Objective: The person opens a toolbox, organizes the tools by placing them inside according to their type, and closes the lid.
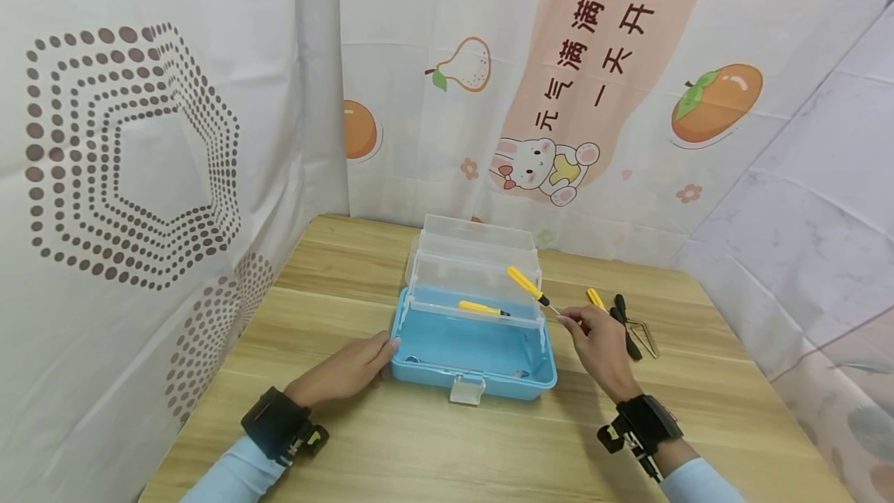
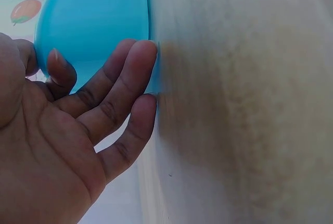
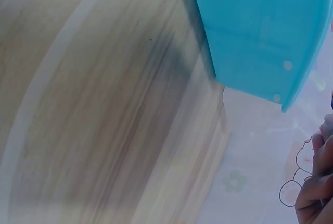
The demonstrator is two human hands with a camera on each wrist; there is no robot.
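Observation:
A light-blue toolbox (image 1: pixel 475 388) with a raised clear lid (image 1: pixel 478 235) stands on the table. My left hand (image 1: pixel 352 367) holds its front left corner, the thumb at the rim; in the left wrist view the other fingers (image 2: pixel 139 70) lie along the outer wall. Over the box's right side, my right hand (image 1: pixel 597 344) pinches a yellow-handled screwdriver (image 1: pixel 524 283) by its thin metal shaft, handle tilted up and left. Another yellow-handled tool (image 1: pixel 482 307) lies at the back of the box near the clear tray. The right wrist view catches only some fingers (image 3: pixel 317 182) at its edge.
Right of the box lie a yellow handle (image 1: pixel 595 298), black-handled tools (image 1: pixel 620 305) and brass-coloured bent rods (image 1: pixel 649 338), partly hidden by my right hand. A clear latch (image 1: pixel 466 390) hangs at the box front. Printed curtains (image 1: pixel 419 177) border the wooden table (image 1: pixel 391 456).

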